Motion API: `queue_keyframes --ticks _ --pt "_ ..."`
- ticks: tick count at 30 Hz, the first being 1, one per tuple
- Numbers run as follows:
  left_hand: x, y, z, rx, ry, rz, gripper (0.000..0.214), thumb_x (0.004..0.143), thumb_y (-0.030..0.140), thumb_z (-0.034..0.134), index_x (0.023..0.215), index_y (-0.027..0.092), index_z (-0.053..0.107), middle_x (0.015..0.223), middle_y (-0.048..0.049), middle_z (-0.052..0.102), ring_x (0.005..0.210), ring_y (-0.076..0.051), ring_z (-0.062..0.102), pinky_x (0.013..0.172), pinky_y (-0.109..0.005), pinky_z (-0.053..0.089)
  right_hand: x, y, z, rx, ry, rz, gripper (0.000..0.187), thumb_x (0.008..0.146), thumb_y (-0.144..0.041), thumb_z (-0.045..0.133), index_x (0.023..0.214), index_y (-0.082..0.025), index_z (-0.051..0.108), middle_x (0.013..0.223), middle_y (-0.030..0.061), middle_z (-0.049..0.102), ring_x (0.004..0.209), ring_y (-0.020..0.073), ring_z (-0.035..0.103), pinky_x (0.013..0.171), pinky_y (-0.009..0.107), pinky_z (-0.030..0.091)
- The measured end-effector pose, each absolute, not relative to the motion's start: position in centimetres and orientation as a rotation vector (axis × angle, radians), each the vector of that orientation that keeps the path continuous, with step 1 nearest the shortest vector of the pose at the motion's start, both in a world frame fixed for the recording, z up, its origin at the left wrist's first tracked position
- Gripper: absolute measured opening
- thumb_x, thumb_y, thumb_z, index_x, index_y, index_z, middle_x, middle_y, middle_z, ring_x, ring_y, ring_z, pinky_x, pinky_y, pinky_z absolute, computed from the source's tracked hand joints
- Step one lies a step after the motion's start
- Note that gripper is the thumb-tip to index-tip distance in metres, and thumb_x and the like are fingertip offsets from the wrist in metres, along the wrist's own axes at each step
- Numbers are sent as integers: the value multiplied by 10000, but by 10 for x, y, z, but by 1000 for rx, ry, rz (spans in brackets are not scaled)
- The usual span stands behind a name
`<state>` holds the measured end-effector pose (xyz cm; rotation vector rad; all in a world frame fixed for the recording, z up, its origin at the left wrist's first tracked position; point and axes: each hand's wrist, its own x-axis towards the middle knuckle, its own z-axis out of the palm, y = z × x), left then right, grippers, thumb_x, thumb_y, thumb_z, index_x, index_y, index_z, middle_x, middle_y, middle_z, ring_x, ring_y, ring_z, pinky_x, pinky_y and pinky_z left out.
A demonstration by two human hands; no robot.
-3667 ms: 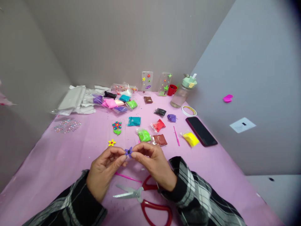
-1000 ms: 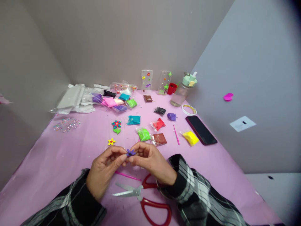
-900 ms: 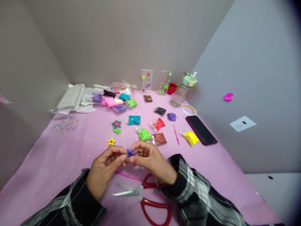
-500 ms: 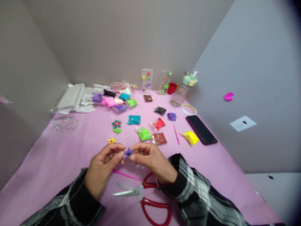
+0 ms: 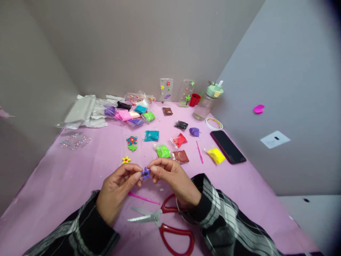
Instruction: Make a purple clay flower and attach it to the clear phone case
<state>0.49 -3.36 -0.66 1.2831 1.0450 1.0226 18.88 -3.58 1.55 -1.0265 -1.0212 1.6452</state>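
A small purple clay flower (image 5: 145, 173) with a dark centre is pinched between the fingertips of both hands, a little above the pink table (image 5: 66, 177). My left hand (image 5: 117, 190) grips its left side, and my right hand (image 5: 173, 179) grips its right side. Both hands have their fingers curled. Red-handled scissors (image 5: 165, 222) and a thin pink stick (image 5: 144, 198) lie on the table just beneath my hands. A little yellow clay flower (image 5: 126, 159) and a bigger red, blue and green clay flower (image 5: 132, 142) lie just beyond my left hand.
Several small bags of coloured clay (image 5: 151, 135) are scattered over the middle and back of the table. A black phone (image 5: 227, 147), a tape ring (image 5: 214, 124) and a water bottle (image 5: 206, 103) stand at the right. Two decorated clear phone cases (image 5: 166, 90) lean on the back wall. Gem stickers (image 5: 76, 140) lie at the left.
The purple flower has been turned a little between my fingertips. My hands have lifted slightly and stayed in the same spot above the scissors.
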Motion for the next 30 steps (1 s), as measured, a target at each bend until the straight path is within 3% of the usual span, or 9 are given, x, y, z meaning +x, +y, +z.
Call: queue_keyframes --ticks 15,30 --pt "5 -34 -7 1260 1041 1011 122 876 337 660 879 216 667 698 31 630 669 -108 588 661 -201 460 190 -35 16 -1044 -1042 1630 176 769 -326 776 771 -162 713 649 -34 631 602 90 536 631 239 430" --pt "4 -35 -8 1230 1031 1005 145 870 352 669 901 210 671 697 23 640 675 -119 608 674 -220 474 189 -35 17 -1024 -1013 1638 163 734 -307 802 816 -180 741 669 -29 660 608 94 553 626 238 448"
